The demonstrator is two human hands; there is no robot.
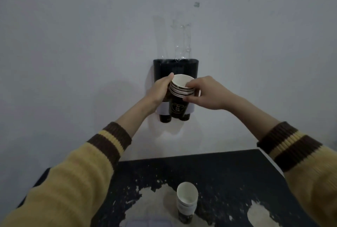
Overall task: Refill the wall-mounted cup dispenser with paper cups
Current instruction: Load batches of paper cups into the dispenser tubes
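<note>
A black cup dispenser (pixel 189 69) hangs on the grey wall, with dark cup bottoms poking out below it. In front of it I hold a nested stack of black paper cups (pixel 179 97) with white insides and rims. My left hand (pixel 159 90) grips the stack's left side. My right hand (pixel 206 92) pinches the rims on the right side with thumb and fingers. The stack hides most of the dispenser's lower front. A second short stack of cups (pixel 187 201) stands upright on the table below.
A black table (pixel 228 172) with worn, pale patches stands against the wall beneath the dispenser. Its right edge runs close to my right sleeve. A pale ridged object (pixel 147 223) shows at the bottom edge. A small mark sits high on the wall (pixel 196 4).
</note>
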